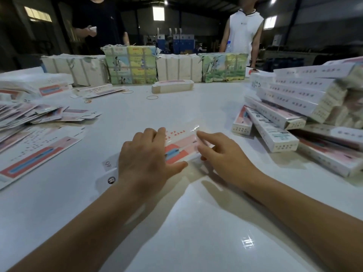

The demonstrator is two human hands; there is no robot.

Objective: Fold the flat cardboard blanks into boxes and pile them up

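Note:
A flat white cardboard blank [181,142] with pink, red and blue print lies on the white table [196,222] in front of me. My left hand [146,161] rests palm down on its left half, fingers spread over it. My right hand [222,152] touches the blank's right end with the index finger stretched out. White end flaps of the blank stick out under my left wrist. A heap of folded boxes [300,107] lies at the right. Loose flat blanks [37,114] are spread at the left.
Strapped bundles of blanks [131,64] line the far edge of the table. One folded box [172,86] and rubber bands [152,97] lie mid-table. Two people stand behind the table, one in black at the left, one in white at the right.

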